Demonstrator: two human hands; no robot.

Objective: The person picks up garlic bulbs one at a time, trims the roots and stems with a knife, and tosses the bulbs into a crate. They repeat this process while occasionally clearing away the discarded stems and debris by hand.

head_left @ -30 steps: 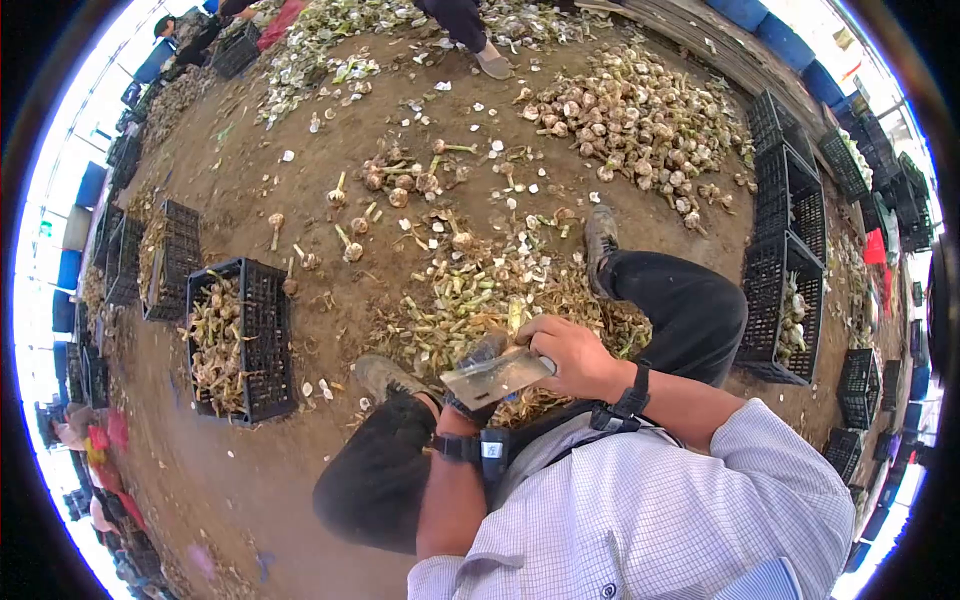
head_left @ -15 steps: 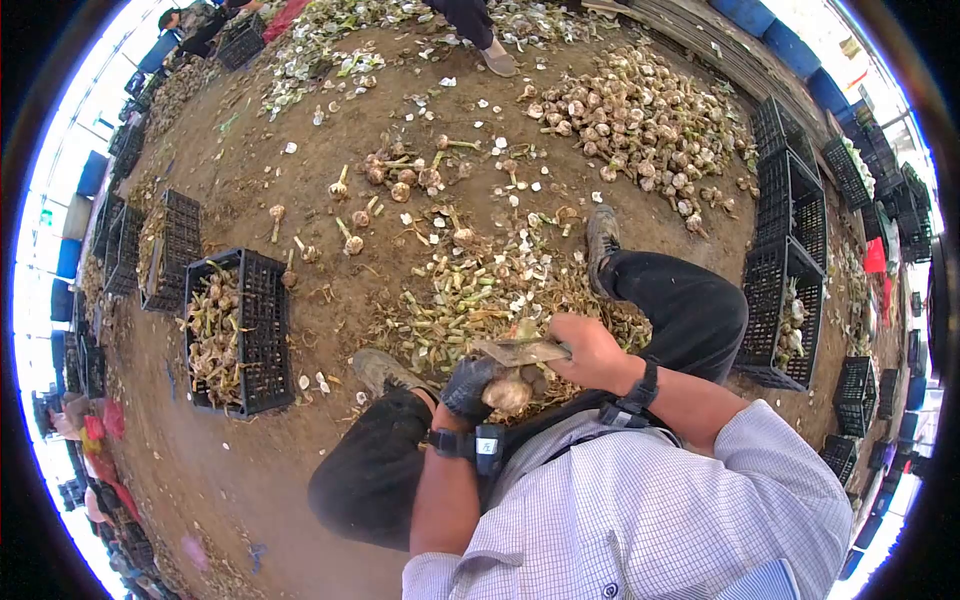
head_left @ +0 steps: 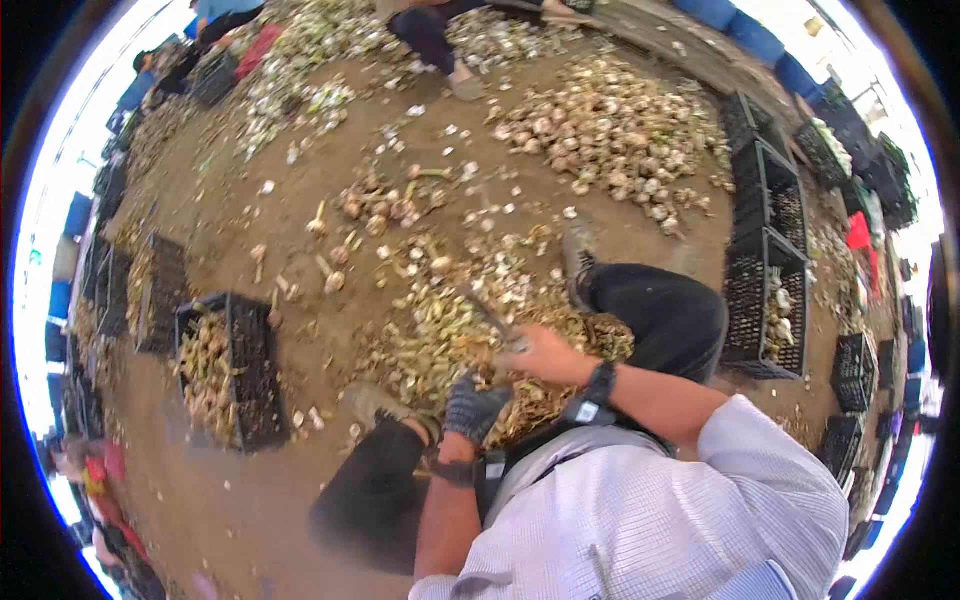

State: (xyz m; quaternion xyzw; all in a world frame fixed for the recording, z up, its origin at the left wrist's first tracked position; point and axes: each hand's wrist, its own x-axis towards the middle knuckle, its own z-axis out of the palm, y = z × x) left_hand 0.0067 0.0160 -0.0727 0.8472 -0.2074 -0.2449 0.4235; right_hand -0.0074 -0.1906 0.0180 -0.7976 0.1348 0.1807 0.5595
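Note:
My left hand [head_left: 475, 410], in a dark grey glove, is curled low between my knees. A tan garlic bulb [head_left: 489, 372], blurred and mostly hidden, shows at its fingertips. Just to the right, my bare right hand [head_left: 545, 357] grips a knife [head_left: 488, 313], its blade tilted up and to the left, apart from the bulb. Below both hands lies a heap of cut garlic stems [head_left: 440, 325] mixed with dry roots and white skins.
Loose garlic bulbs [head_left: 378, 207] lie ahead, with a large garlic pile [head_left: 625, 135] beyond to the right. A black crate [head_left: 257, 370] of garlic stands left; stacked crates [head_left: 745, 300] stand right. Another person's leg [head_left: 430, 42] is at the top.
The knife has swung from lying flat across the bulb to pointing up and away. My left hand has turned, hiding most of the bulb. The whole view has shifted slightly.

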